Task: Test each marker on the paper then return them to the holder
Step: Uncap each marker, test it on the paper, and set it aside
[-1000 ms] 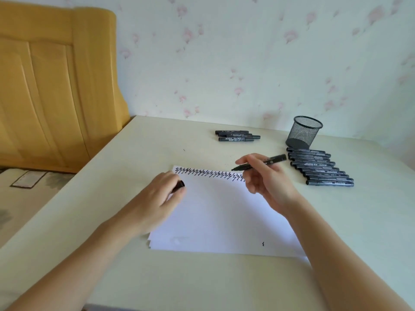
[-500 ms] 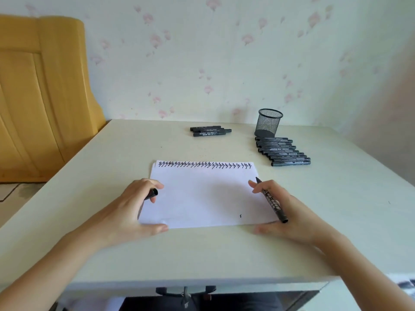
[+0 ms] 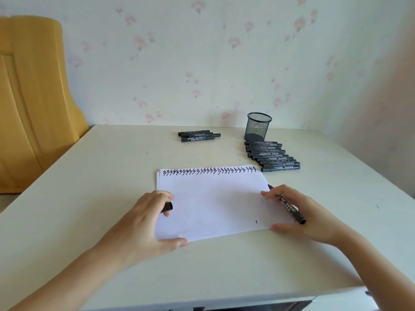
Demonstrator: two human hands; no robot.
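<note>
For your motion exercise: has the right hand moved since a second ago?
Yes. The right hand with its marker dropped from the scribble row to the paper's near right edge.

A home bedroom: floral wallpaper (image 3: 202, 63), wooden headboard (image 3: 33, 97) beside a desk (image 3: 89, 198).

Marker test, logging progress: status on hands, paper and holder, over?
Left hand holds cap, thumb on paper. Right hand grips uncapped marker, steadies paper's edge. Holder looks empty, unobstructed.

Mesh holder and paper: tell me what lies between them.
In the head view, a row of capped black markers lies on the table between the mesh holder and the paper.
</note>
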